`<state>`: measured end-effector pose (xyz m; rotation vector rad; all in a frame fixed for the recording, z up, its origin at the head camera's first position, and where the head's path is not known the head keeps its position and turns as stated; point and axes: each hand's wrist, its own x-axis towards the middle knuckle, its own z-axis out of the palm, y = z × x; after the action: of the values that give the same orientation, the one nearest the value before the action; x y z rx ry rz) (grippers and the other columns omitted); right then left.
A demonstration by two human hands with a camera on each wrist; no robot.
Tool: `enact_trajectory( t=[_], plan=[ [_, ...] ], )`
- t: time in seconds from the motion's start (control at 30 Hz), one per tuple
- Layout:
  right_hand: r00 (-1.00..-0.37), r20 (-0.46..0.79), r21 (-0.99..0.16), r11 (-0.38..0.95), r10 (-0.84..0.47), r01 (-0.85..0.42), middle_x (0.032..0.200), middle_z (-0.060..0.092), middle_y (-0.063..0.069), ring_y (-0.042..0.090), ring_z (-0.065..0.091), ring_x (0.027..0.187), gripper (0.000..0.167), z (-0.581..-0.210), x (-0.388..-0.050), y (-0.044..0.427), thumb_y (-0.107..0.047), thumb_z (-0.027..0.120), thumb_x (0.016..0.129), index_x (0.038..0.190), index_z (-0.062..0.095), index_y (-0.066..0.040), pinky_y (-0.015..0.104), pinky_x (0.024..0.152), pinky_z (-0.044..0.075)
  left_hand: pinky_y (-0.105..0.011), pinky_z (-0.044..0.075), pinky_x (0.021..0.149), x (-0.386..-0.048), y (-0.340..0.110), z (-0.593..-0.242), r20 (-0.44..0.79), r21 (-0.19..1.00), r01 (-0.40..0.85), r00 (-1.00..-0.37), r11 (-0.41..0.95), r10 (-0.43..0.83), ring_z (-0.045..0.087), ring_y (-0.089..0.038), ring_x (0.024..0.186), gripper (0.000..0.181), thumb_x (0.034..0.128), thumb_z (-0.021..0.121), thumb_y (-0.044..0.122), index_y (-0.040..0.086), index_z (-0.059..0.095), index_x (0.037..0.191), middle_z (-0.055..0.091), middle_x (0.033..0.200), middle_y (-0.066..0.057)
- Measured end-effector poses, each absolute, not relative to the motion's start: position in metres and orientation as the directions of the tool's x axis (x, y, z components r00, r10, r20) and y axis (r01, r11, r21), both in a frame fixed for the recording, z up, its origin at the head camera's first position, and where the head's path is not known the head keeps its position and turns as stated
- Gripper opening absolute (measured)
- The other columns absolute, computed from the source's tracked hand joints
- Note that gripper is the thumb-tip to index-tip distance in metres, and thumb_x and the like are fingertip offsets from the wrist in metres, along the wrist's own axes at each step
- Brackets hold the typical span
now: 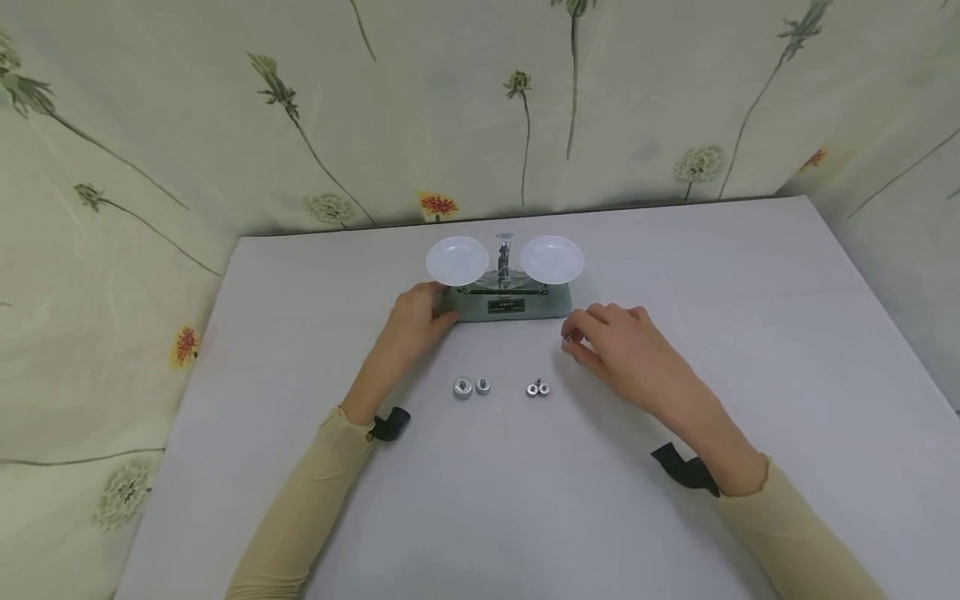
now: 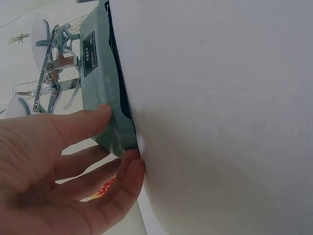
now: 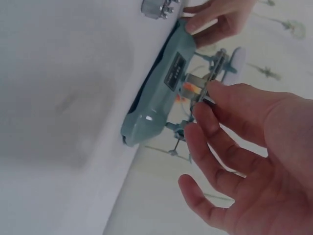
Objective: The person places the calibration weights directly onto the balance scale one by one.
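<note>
A balance scale with a grey-green base and two white pans stands toward the back of the table. My left hand grips the left end of its base; in the left wrist view the thumb lies on the front face, with fingers at the end and behind. Just off the base's right front corner, my right hand pinches a small metal weight between thumb and index finger, mostly hidden by the fingertips. Two larger metal weights and a cluster of smaller ones stand in front of the scale.
The white table has its back edge behind the scale, against a flower-patterned cloth. Black straps hang at both wrists.
</note>
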<state>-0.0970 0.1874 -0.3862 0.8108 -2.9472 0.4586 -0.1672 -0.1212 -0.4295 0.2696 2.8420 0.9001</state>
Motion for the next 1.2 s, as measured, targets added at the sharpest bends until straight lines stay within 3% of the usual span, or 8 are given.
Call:
enact_trajectory(
  t=[0.6, 1.2],
  plan=[
    [-0.847, 0.215, -0.242, 0.814, -0.486, -0.528, 0.100, 0.074, 0.004, 0.029, 0.066, 0.093, 0.010, -0.361, -0.115, 0.183, -0.016, 0.076, 0.102, 0.109, 0.072, -0.011, 0.058, 0.091, 0.050, -0.046, 0.060, 0.093, -0.170, -0.123, -0.431, -0.099, 0.574, 0.111, -0.974, 0.811, 0.204, 0.073, -0.031, 0.107, 0.056, 0.1022, 0.075, 0.021, -0.003, 0.058, 0.149, 0.068, 0.141, -0.022],
    [-0.887, 0.256, -0.257, 0.857, -0.385, -0.446, 0.102, 0.074, 0.009, 0.032, 0.064, 0.091, 0.012, -0.352, -0.139, 0.173, -0.018, 0.072, 0.105, 0.112, 0.071, -0.008, 0.063, 0.093, 0.047, -0.044, 0.059, 0.090, -0.171, -0.122, -0.428, -0.103, 0.569, 0.116, -0.972, 0.814, 0.211, 0.071, -0.032, 0.104, 0.054, 0.1019, 0.076, 0.021, -0.004, 0.059, 0.147, 0.072, 0.128, -0.022]
  ],
)
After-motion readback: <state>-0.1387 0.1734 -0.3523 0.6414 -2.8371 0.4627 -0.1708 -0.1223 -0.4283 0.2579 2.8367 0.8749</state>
